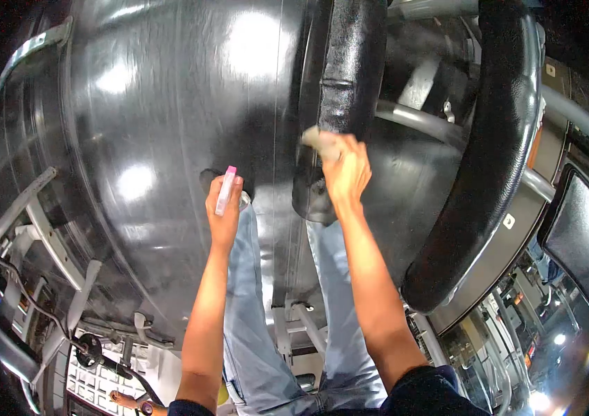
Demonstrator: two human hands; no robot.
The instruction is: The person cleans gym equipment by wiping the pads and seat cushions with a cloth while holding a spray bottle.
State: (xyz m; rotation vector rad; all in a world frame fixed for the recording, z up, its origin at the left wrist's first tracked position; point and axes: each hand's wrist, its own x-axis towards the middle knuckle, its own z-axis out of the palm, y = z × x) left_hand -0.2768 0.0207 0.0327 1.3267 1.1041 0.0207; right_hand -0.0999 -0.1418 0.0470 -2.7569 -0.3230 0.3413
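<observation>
A slim, pale bottle with a pink tip point(225, 191) is held in my left hand point(224, 208), fingers wrapped round it, above the dark floor. My right hand point(346, 170) grips a beige cloth point(321, 141), slightly blurred, over the lower part of a long black padded bench point(339, 83). The cloth hangs over the bench's left edge; whether it touches the padding is hard to tell. Bright reflections and a crease show on the bench's shiny cover.
A curved black pad point(488, 166) on a grey metal frame point(419, 118) stands to the right. Another black pad point(575, 236) lies at the far right. Metal frames point(52, 239) line the left side, with a weight plate point(89, 350) lower down.
</observation>
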